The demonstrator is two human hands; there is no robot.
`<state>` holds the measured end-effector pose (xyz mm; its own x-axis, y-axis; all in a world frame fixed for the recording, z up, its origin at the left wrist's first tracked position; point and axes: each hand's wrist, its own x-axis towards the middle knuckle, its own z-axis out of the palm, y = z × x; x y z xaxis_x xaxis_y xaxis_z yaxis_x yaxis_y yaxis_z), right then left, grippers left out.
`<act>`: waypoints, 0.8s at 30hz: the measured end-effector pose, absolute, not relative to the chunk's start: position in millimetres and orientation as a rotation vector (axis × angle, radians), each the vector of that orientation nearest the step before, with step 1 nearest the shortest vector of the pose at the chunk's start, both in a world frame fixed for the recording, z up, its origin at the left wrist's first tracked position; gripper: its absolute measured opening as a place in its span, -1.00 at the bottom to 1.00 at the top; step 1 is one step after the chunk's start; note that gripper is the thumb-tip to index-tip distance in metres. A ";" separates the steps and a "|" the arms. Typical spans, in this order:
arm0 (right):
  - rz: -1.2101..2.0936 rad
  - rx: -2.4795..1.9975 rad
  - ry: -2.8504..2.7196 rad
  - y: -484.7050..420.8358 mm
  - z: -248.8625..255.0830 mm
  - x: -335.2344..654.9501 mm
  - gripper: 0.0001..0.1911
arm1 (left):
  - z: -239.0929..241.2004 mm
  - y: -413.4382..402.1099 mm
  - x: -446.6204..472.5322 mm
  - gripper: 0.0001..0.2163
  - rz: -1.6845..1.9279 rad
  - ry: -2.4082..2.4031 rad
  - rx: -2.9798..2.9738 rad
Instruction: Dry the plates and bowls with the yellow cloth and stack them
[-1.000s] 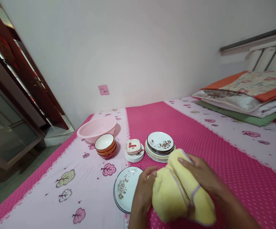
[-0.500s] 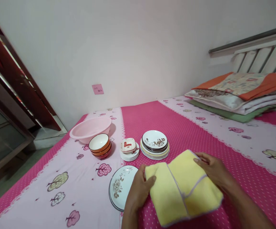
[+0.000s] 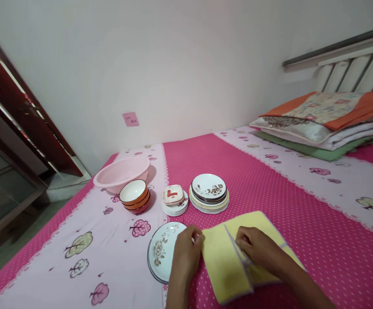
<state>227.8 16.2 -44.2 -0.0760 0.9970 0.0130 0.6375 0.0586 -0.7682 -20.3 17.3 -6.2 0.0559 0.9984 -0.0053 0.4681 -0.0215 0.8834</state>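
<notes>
A folded yellow cloth with pale purple edging lies on the pink bedspread in front of me. My left hand pinches its far left corner. With fingers closed, my right hand grips the edge of a folded flap near the cloth's middle. Partly behind my left hand and forearm are flat flowered plates, one on another. Beyond the cloth stands a stack of plates, the top ones dark-rimmed with brown flowers. Left of that, a small squarish dish rests on small white plates.
Stacked orange-sided bowls sit beside a large pink basin at the left. Folded bedding and a cushion are piled at the right near the headboard. A white wall with a pink note rises behind the bed.
The cloth has gone from tilted up between both hands to lying flat on the bed. My right hand has moved left from its far right edge to the flap in the middle.
</notes>
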 end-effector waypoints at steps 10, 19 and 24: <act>1.154 -1.460 -1.811 10.1 -36.0 212.4 -0.83 | -26.7 20.0 -9.4 -0.90 0.826 1.356 1.589; 1.037 -1.593 -1.881 11.5 -45.0 224.5 -0.86 | -25.4 23.2 -12.7 -0.87 0.838 1.384 1.605; 0.966 -1.680 -2.002 7.0 -40.5 213.9 -0.69 | -22.0 20.4 -13.0 -0.84 0.832 1.401 1.619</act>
